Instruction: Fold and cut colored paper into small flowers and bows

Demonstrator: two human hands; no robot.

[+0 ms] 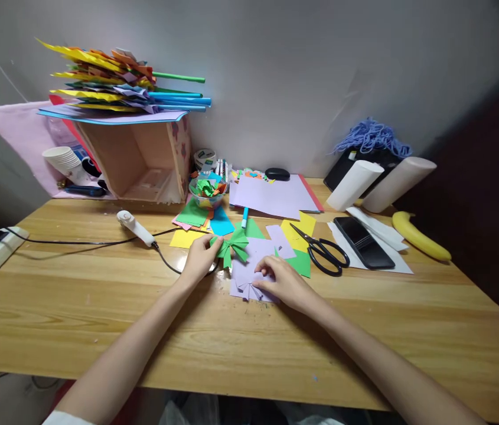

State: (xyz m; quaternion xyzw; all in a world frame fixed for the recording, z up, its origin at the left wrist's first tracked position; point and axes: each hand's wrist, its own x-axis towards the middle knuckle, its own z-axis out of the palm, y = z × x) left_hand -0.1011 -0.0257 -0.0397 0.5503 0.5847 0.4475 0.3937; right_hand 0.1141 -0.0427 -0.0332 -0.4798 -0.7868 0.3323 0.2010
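Note:
A green folded paper bow (234,245) is pinched at its left side by my left hand (202,255), held just above the table. Below it, a purple folded paper bow (248,289) lies on a purple paper sheet (249,257). My right hand (285,282) is over the sheet, its thumb tip at the purple bow's right edge; thumb and forefinger are apart. Black-handled scissors (326,255) lie right of that hand, partly on yellow paper (305,227) and green paper (302,264). Ahead stands a short blue paper tube (244,217).
A white glue gun (134,228) with a black cord lies left. Behind are a bowl of paper scraps (208,192) and an open box (131,156) topped with paper flowers (111,82). On the right are a phone (363,242), a banana (421,237) and white rolls (355,184).

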